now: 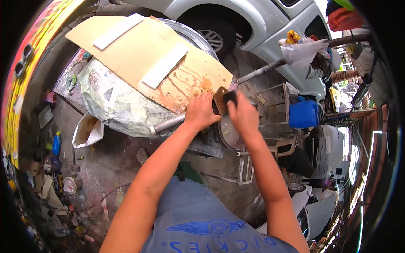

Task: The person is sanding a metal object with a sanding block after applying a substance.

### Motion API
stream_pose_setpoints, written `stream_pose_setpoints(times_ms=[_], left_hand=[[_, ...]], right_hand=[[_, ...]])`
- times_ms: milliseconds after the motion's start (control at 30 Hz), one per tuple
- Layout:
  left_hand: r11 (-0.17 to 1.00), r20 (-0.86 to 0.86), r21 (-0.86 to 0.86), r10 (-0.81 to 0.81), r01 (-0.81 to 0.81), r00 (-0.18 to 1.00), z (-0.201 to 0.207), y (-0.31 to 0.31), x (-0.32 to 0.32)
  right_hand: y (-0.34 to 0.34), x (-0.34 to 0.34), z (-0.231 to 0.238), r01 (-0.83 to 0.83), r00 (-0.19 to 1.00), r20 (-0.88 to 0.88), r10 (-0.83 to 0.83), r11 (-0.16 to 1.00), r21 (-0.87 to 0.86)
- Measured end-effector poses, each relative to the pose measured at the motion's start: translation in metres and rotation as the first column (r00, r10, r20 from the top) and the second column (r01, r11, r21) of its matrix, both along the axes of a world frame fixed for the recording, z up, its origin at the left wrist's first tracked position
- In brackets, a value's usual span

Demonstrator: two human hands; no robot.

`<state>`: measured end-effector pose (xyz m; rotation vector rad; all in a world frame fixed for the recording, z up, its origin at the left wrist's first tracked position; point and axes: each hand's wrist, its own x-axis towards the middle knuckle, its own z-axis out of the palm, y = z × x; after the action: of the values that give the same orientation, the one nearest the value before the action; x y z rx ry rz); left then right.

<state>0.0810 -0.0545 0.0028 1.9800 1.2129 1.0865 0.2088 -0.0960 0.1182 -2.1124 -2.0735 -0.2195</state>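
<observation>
My left hand (201,111) is closed on a small brown, wet-looking flat piece (219,100) at the near right corner of a tan board (126,55). Against that piece, my right hand (243,114) grips a small black block (230,96); the hand is slightly blurred. Brown wet streaks and drops run over the board's near right part. Two white strips lie on the board, one nearer (165,66) and one farther (118,32). Beneath my hands, partly hidden, sits a round container (230,133) with a pale inside.
Crumpled plastic sheeting (109,101) covers the support under the board. A silver vehicle (270,38) stands behind. To the right are a blue jug (303,114) and metal frames. A white bag (87,133), a blue bottle (56,143) and cans occupy the left floor.
</observation>
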Motion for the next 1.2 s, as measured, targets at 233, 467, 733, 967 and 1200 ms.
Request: stream_pose_setpoints(times_ms=[233, 467, 733, 967, 1200], left_hand=[[0.999, 0.006, 0.04, -0.007, 0.007, 1.0, -0.003, -0.003, -0.001], [0.999, 0.008, -0.028, -0.025, 0.025, 1.0, 0.002, 0.002, -0.004], [1.0, 0.003, 0.009, -0.006, 0.006, 1.0, 0.004, 0.001, -0.001], [0.999, 0.045, 0.034, 0.012, -0.014, 0.999, -0.005, 0.001, 0.0], [1.0, 0.056, 0.03, -0.005, 0.004, 0.998, 0.002, 0.001, -0.001]], right_hand=[[-0.008, -0.008, -0.006, -0.045, 0.999, 0.007, 0.045, 0.997, 0.059], [0.004, 0.007, 0.018, 0.13, 0.991, -0.029, -0.129, 0.991, 0.033], [0.018, -0.005, 0.007, 0.084, 0.996, 0.018, -0.085, 0.996, 0.041], [0.032, -0.005, 0.004, 0.037, 0.998, 0.056, -0.039, 0.998, 0.042], [0.035, -0.006, 0.006, 0.05, 0.998, 0.022, -0.051, 0.999, 0.022]])
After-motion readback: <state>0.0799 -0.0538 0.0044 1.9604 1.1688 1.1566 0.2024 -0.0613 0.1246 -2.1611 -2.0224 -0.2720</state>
